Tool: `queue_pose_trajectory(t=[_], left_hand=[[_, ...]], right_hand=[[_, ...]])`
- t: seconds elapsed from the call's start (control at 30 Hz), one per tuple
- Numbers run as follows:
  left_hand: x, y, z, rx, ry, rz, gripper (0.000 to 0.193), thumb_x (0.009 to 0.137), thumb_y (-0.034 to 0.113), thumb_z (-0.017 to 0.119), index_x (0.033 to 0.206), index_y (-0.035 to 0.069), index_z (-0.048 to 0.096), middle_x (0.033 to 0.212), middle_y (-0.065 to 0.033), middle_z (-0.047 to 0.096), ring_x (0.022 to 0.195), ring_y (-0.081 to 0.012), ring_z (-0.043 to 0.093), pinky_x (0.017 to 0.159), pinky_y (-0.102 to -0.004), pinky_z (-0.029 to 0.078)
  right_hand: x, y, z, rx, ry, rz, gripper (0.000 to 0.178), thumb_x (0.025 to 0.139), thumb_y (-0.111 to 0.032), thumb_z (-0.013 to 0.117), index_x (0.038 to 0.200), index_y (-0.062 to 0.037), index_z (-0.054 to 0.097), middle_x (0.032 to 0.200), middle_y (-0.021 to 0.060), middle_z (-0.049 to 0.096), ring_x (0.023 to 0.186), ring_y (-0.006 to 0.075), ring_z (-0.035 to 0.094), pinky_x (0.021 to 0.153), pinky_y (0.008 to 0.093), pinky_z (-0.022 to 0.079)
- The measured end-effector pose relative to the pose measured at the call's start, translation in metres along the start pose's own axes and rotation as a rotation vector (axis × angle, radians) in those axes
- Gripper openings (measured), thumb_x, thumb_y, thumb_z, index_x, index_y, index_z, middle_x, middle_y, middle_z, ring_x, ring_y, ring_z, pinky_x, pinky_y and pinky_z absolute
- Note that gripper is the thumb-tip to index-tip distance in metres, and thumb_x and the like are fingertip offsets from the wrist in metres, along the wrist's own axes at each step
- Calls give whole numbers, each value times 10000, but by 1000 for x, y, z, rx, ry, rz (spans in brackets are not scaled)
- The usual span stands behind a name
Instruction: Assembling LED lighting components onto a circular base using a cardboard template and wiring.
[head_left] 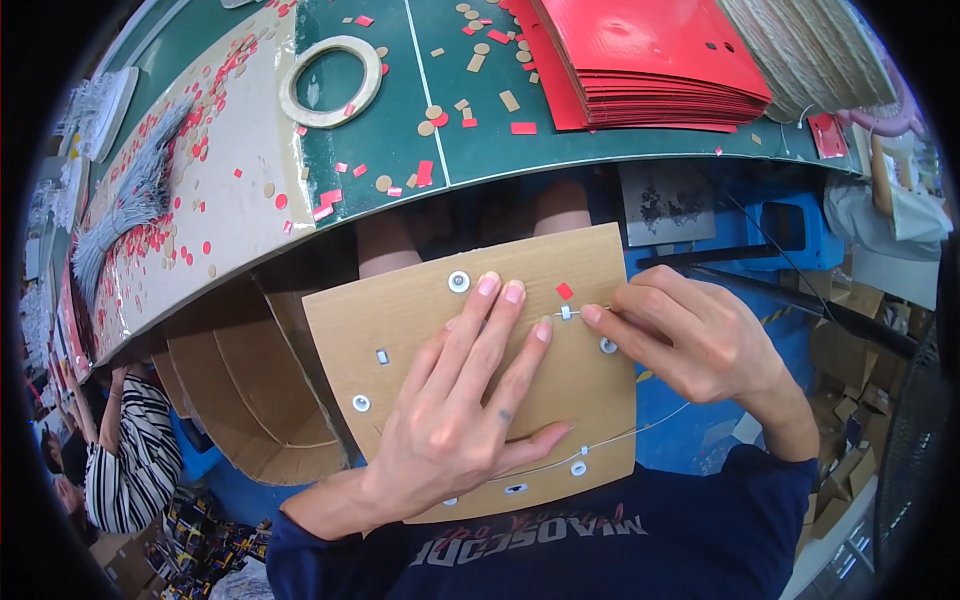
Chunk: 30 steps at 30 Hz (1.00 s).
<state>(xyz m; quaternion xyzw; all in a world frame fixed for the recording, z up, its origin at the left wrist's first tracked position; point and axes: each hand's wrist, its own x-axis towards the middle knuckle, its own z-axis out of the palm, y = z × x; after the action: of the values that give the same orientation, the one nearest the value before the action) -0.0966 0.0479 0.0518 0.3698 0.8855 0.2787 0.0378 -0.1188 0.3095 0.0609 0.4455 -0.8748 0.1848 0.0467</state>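
A square cardboard panel [590, 380] lies across my lap, fitted with several round white eyelets [361, 403] and small white clips. My left hand [450, 410] rests flat on it, open, fingers stretched toward the far edge. At the right side, my right hand [690, 335] is closed in a pinch on a thin whitish cord beside a white clip [566, 313]. A small red paper chip [564, 291] lies just beyond that clip. Another stretch of thin cord [630, 433] runs past the near clip [584, 451] and off the panel's right edge.
Ahead stands a green table [480, 165] with a tape roll [330, 82], stacked red sheets [660, 95], a cord spool [810, 55] and scattered chips. A bundle of grey ties [135, 195] lies at left. An open cardboard box [250, 370] and a blue stool [785, 235] flank me.
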Motion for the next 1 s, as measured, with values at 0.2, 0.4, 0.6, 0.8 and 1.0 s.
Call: queue_pose_trajectory(t=[0.2, 0.4, 0.6, 0.8, 1.0], left_hand=[[3, 0, -1, -5, -8, -13, 718, 774, 383, 826, 1299, -66, 631, 1429, -318, 532, 1370, -451, 506, 1017, -465, 488], [3, -3, -1, -27, 10, -3, 758, 752, 357, 854, 1328, -66, 603, 1437, -317, 524, 1367, -457, 507, 1015, -468, 486], [-3, -7, 7, -173, 137, 4, 981, 714, 316, 899, 1479, -61, 415, 1439, -306, 527, 1376, -452, 498, 1012, -471, 482], [6, 3, 1, -186, 126, -14, 973, 669, 253, 951, 1428, -31, 412, 1427, -282, 530, 1336, -458, 530, 1025, -477, 484], [27, -11, -12, 53, 39, 41, 447, 762, 143, 771, 1149, -10, 610, 1091, -185, 551, 1049, -354, 568, 856, -442, 484]], right_hand=[[5, 1, 3, -27, 23, -39, 512, 581, -45, 668, 1072, 91, 722, 939, 141, 628, 778, 262, 660, 655, 344, 591], [11, 1, 9, -37, 83, -71, 472, 568, -47, 651, 1009, 109, 711, 921, 152, 639, 773, 271, 668, 650, 340, 596], [6, 0, -2, -30, 28, -6, 421, 572, -57, 660, 958, 106, 700, 921, 158, 647, 773, 267, 669, 656, 338, 596], [11, -3, 4, -76, 39, -51, 421, 598, -71, 653, 983, 95, 696, 946, 154, 654, 814, 269, 669, 680, 336, 596], [10, -16, 2, -79, 28, -48, 424, 629, -67, 649, 1021, 83, 706, 984, 153, 659, 839, 280, 672, 686, 364, 566]])
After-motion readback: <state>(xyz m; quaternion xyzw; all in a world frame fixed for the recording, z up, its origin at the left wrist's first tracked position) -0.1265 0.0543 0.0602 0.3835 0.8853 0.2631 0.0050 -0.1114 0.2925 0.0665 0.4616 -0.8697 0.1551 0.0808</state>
